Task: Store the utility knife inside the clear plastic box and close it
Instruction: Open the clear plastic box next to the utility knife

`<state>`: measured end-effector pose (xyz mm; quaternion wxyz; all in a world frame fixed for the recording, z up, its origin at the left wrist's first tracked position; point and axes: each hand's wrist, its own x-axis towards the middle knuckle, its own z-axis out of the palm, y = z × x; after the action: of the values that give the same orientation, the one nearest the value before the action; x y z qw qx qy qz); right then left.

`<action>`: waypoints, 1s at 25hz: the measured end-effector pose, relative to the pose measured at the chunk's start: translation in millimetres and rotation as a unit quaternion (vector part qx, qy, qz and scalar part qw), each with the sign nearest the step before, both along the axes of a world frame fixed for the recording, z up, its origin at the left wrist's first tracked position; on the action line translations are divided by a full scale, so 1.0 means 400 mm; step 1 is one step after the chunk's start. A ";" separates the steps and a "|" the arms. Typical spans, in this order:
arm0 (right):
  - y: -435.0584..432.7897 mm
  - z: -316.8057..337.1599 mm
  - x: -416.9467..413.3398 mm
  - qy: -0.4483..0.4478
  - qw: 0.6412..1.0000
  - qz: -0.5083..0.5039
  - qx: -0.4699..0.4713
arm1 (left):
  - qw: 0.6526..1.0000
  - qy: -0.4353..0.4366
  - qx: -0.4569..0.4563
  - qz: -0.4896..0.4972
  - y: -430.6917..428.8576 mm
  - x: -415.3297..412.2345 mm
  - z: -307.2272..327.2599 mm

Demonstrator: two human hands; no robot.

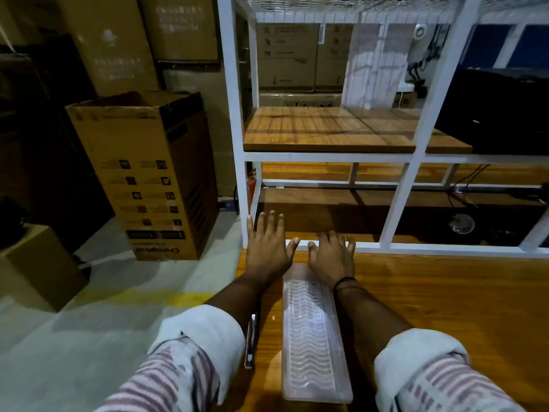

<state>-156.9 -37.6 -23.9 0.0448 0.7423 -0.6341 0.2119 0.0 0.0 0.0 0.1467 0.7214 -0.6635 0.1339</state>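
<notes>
- Bare left hand [267, 248] is flat, fingers spread wide, holding nothing, parked at the far left corner of the wooden table [445, 307].
- Right hand [331, 257] is open too, fingers loosely curled, palm down on the far end of the clear plastic box [313, 337]. Nothing gripped.
- Box lies lengthwise between both forearms, wavy ribbed lid on top, looks shut.
- Utility knife [250, 341] sits at 9 o'clock from the box, by the table's left edge, partly under the left sleeve [202, 346].
- At 12 o'clock there's a white metal shelf frame [401, 200]; cardboard cartons [148, 173] at 10 o'clock on the floor.
</notes>
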 end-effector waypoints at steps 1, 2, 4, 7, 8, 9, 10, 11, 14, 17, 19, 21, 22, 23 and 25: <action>0.006 -0.005 0.001 -0.010 0.999 -0.024 0.024 | 1.000 0.008 0.010 0.008 0.008 -0.007 -0.016; 0.007 -0.013 0.004 -0.025 0.998 -0.051 0.034 | 0.999 0.033 0.028 0.018 0.014 -0.014 -0.028; 0.015 -0.040 0.004 -0.053 0.992 -0.101 0.062 | 0.991 0.110 0.052 0.055 0.027 -0.033 -0.060; 0.021 -0.074 0.005 -0.082 0.983 -0.133 0.100 | 0.975 0.187 0.088 0.083 0.027 -0.054 -0.085; 0.019 -0.081 0.004 -0.103 0.979 -0.142 0.105 | 0.972 0.198 0.092 0.090 0.021 -0.059 -0.096; 0.018 -0.084 0.003 -0.114 0.975 -0.151 0.113 | 0.970 0.203 0.093 0.095 0.022 -0.068 -0.105; 0.017 -0.088 0.002 -0.124 0.973 -0.157 0.116 | 0.971 0.200 0.085 0.098 0.024 -0.075 -0.113; 0.015 -0.089 0.002 -0.130 0.972 -0.160 0.115 | 0.972 0.198 0.074 0.100 0.024 -0.081 -0.121; 0.008 -0.093 0.011 -0.132 0.970 -0.165 0.115 | 0.976 0.188 0.044 0.102 0.024 -0.080 -0.143; 0.004 -0.101 0.014 -0.128 0.971 -0.168 0.115 | 0.977 0.182 0.045 0.102 0.024 -0.076 -0.151; 0.002 -0.103 0.015 -0.129 0.971 -0.166 0.115 | 0.978 0.176 0.050 0.101 0.027 -0.080 -0.145; -0.001 -0.102 0.016 -0.132 0.970 -0.167 0.115 | 0.977 0.175 0.056 0.104 0.029 -0.080 -0.138; -0.003 -0.104 0.016 -0.135 0.970 -0.167 0.115 | 0.977 0.176 0.061 0.106 0.029 -0.079 -0.140; -0.005 -0.107 0.016 -0.140 0.970 -0.165 0.112 | 0.977 0.175 0.064 0.107 0.029 -0.078 -0.142; -0.006 -0.110 0.015 -0.158 0.968 -0.159 0.110 | 0.978 0.169 0.057 0.106 0.029 -0.076 -0.148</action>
<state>-150.7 -39.9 -67.8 -0.1050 0.5891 -0.7627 0.2452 -30.5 11.5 -59.2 0.2002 0.8070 -0.5554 -0.0132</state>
